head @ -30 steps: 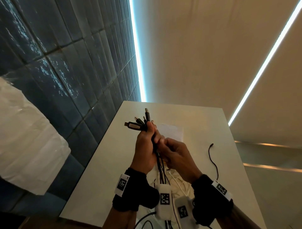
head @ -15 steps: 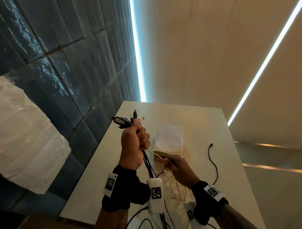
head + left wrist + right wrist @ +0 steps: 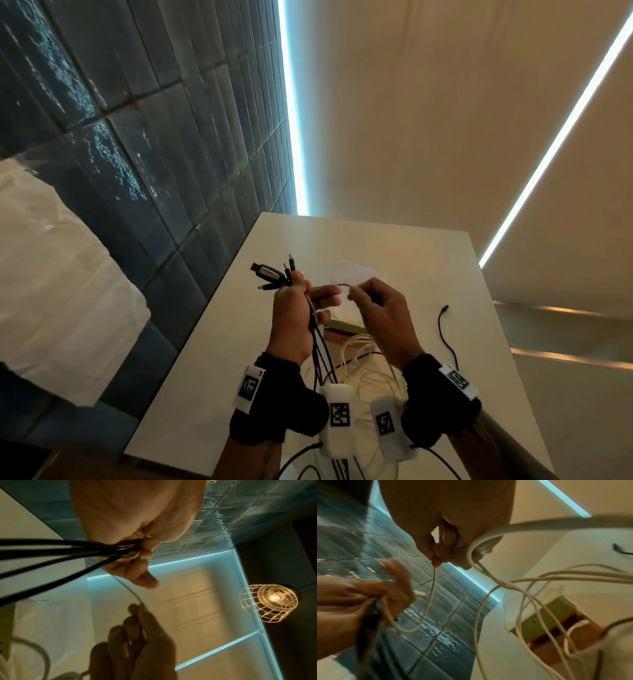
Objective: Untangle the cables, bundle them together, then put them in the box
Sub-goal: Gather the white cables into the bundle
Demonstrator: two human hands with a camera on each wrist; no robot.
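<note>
My left hand [image 3: 294, 318] grips a bunch of black cables [image 3: 320, 353] above the white table [image 3: 212, 359]; their plugs [image 3: 270, 274] fan out above the fist. In the left wrist view the black cables [image 3: 51, 551] run out to the left from the curled fingers. My right hand [image 3: 380, 315] pinches a thin white cable [image 3: 431, 591] that loops over to the left hand [image 3: 359, 601]. More white cables [image 3: 363, 363] hang below the right hand in loose loops. The box [image 3: 344, 325], open with a green rim, sits on the table behind both hands.
One loose black cable [image 3: 445, 335] lies on the table at the right. A white sheet [image 3: 356, 274] lies behind the box. A dark tiled wall [image 3: 137, 154] runs along the table's left edge. A caged lamp [image 3: 269, 600] shows in the left wrist view.
My right hand has risen from near the box and the white loops up to the left hand's level, bringing a thin white cable. The left hand keeps its grip on the black bunch.
</note>
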